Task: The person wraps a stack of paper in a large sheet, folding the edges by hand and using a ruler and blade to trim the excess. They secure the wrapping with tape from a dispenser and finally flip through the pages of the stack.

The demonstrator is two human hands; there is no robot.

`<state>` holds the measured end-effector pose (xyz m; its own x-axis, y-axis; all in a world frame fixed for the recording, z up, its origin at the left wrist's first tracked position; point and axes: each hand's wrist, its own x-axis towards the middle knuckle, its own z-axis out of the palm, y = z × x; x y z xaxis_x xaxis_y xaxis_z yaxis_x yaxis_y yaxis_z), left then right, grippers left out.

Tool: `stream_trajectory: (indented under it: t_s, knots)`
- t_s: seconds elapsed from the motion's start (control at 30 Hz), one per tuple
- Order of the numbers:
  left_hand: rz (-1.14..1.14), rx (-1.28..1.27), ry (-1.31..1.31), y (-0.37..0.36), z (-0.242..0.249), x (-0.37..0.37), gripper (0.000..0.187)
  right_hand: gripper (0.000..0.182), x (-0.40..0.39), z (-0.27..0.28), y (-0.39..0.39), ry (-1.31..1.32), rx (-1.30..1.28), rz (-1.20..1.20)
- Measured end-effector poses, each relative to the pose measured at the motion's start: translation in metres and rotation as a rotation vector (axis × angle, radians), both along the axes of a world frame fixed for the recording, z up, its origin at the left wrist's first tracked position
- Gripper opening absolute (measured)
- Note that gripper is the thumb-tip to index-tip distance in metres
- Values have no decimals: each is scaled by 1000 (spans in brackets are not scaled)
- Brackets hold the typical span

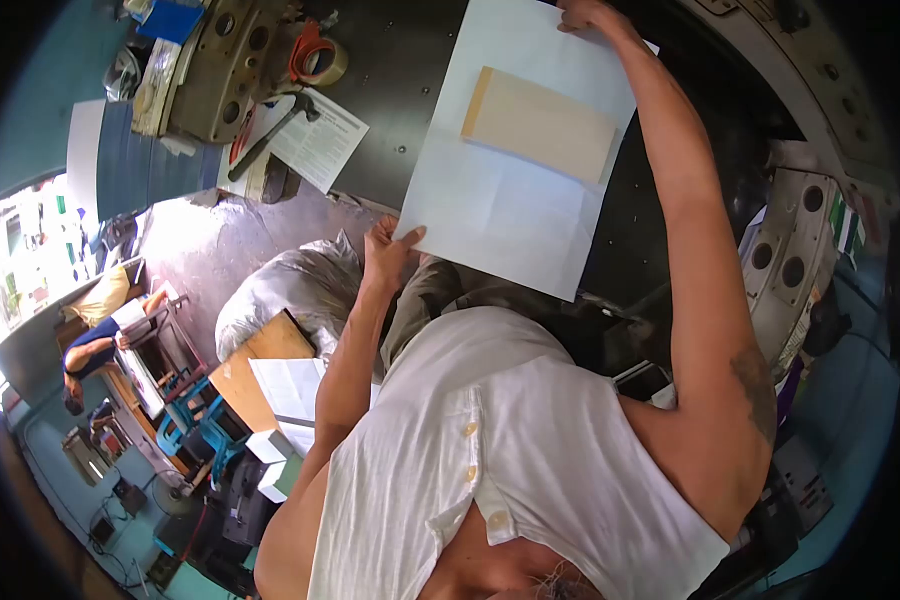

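A large white sheet of paper (pixel 470 215) lies at a slant over the dark metal table. My left hand (pixel 388 252) is closed on its lower left corner, with the thumb on top. At the far edge of the sheet, my right hand (pixel 592 14) grips the paper with bent fingers, partly cut off by the top of the view. On the sheet rests a flat beige rectangular piece (pixel 540 122), with a darker tan strip along its left end. Neither hand touches that piece.
On the dark table (pixel 385 90), a tape dispenser (pixel 317 58), a hammer (pixel 275 135) and a printed page (pixel 320 140) lie to the left. Metal machine frames (pixel 795 250) flank both sides. A grey sack (pixel 290 290) sits below; another person (pixel 95 350) works far left.
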<state>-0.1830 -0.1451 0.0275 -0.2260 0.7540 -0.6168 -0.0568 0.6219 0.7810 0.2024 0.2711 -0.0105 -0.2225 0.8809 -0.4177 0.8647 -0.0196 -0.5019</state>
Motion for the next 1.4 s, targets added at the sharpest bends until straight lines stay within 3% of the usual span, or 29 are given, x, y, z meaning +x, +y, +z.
stream_trajectory:
  t_s: [0.03, 0.13, 0.23, 0.3, 0.33, 0.43, 0.47, 0.5, 0.6, 0.73, 1.03, 1.33, 1.4]
  knots:
    - [6, 16, 45, 0, -2, -1, 16, 29, 11, -26, 0, 190, 115, -44]
    - [-20, 70, 96, 12, 4, -5, 16, 22, -8, -6, -24, -81, 863, 75]
    - [-169, 121, 135, 14, -16, -20, 23, 16, -13, 28, -98, -378, 1584, 169]
    - [-298, 161, 134, 10, -36, -33, 26, 34, -26, 72, -165, -111, 1000, -54]
    - [-459, 163, 338, 11, -25, -37, 42, 35, -34, 84, -204, -37, 951, -83]
    - [-711, 533, 898, 13, 32, -30, 60, 40, -70, 105, -332, 100, 748, -38]
    - [-839, 568, 825, 19, 29, -36, 74, 46, -88, 106, -372, 112, 631, 23]
    - [-974, 697, 827, 28, 30, -37, 74, 51, -105, 104, -403, 125, 515, 82]
    - [-1389, 1045, 816, 55, 29, -26, 73, 66, -134, 91, -455, -36, 470, 151]
    - [-1876, 1071, 955, 73, 6, -2, 74, 74, -130, 57, -473, -209, 421, 85]
    - [-1951, 997, 736, 98, 3, -2, 51, 63, -119, 56, -476, -139, 451, 57]
    - [-1859, 1099, 648, 99, -4, -7, 20, 53, -109, 41, -477, -87, 446, 77]
    - [-1774, 992, 575, 96, -6, -8, 16, 45, -110, 43, -478, -74, 455, 79]
